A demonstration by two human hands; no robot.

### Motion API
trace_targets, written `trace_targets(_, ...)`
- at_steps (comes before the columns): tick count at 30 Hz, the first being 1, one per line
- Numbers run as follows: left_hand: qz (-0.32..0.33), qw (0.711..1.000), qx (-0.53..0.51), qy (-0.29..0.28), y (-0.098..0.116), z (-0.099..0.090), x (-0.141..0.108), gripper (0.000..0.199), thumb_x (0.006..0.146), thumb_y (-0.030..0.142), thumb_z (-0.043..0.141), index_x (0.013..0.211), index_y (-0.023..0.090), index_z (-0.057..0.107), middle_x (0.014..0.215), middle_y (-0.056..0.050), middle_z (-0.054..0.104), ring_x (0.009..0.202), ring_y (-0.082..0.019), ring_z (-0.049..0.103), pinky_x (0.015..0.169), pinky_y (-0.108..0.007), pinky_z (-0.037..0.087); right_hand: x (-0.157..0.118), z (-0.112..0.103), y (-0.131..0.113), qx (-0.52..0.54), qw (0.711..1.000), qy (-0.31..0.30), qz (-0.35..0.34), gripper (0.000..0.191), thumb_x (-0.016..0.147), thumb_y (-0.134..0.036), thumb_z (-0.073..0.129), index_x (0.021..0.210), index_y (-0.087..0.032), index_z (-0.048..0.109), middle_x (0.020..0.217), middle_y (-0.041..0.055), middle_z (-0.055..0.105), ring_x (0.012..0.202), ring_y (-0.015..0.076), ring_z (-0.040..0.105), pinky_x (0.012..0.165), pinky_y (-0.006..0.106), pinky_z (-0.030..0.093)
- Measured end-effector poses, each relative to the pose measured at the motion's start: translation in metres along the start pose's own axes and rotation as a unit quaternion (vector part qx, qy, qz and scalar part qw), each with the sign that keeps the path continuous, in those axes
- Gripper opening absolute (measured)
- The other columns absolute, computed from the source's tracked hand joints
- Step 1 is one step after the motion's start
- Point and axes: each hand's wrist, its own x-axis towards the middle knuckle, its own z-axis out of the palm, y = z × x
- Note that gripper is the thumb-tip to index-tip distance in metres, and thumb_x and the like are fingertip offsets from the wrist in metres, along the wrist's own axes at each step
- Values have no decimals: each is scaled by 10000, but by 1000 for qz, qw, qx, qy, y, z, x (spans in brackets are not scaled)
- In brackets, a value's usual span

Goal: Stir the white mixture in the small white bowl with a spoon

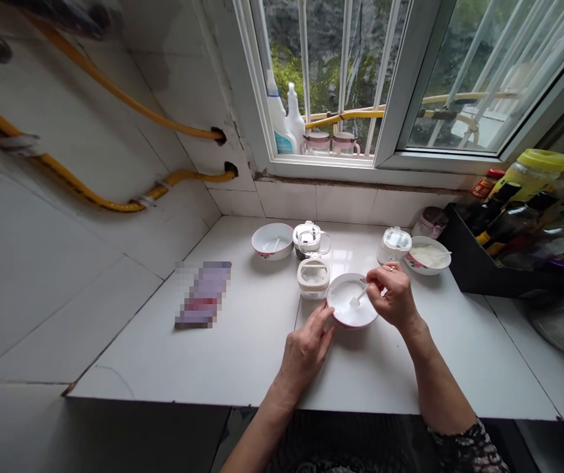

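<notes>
My right hand [391, 294] is closed in a pinch on the handle of a small white spoon [355, 302]. The spoon's end dips into the white stuff, like salt or sugar, in a bowl [350, 324]. Fingers of my left hand [306, 346] hold the bowl's left rim, and the bowl rests on the counter. Just left of it stands a square clear jar [313, 278] with a white lid and white contents. Behind that is another jar [306, 235], its clear lid apparently raised.
A white bowl [261, 252] with a spoon sits at the back. To the right are a lidded jar [394, 246] and a bowl of white powder [426, 254], beside a black box [479, 276] of bottles. A pixelated purple packet-like object [204, 295] lies left on the counter [164, 368].
</notes>
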Motion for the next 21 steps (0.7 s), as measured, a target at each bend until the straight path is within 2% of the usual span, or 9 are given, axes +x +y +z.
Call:
trace_targets(3,-5,1000,6,-3,0,0,0,415,945,137,526,1344,246,484,1337,-107,644,854,-177,743,689,-258,610,-2,7,-4,8,999,-35,5,161,717,-85,480,653,-223,535,516,-56,490,488,121,415,768,333,417)
trace_targets(5,-3,1000,7,0,0,0,0,399,950,141,522,1334,242,491,1337,-107,644,869,-178,744,685,-252,607,-3,10,-5,16,998,-42,33,167,733,-94,473,643,-222,534,526,-45,517,499,125,436,751,323,417)
trace_targets(10,11,1000,1,13,2,-1,2,373,954,131,517,1315,224,494,1327,-116,649,866,-174,746,688,-245,608,-1,6,-1,48,984,-6,172,165,731,-163,475,602,-226,556,556,-10,588,576,160,507,676,305,414)
trace_targets(13,11,1000,3,17,2,-1,2,355,955,133,517,1299,221,501,1316,-119,656,854,-174,747,692,-248,611,1,2,2,112,961,10,253,138,695,-221,482,583,-221,564,553,-10,588,561,151,499,603,285,394)
trace_targets(17,16,1000,5,24,1,0,3,341,958,140,512,1292,210,504,1292,-130,667,839,-176,748,690,-253,615,3,4,7,218,912,23,346,127,632,-259,478,564,-209,573,452,-39,500,464,121,425,514,266,344)
trace_targets(21,21,999,4,26,1,1,3,337,959,145,510,1291,205,505,1284,-133,671,814,-168,747,688,-249,615,5,7,11,287,868,33,404,114,592,-261,498,553,-201,587,415,-47,481,442,108,414,495,253,338)
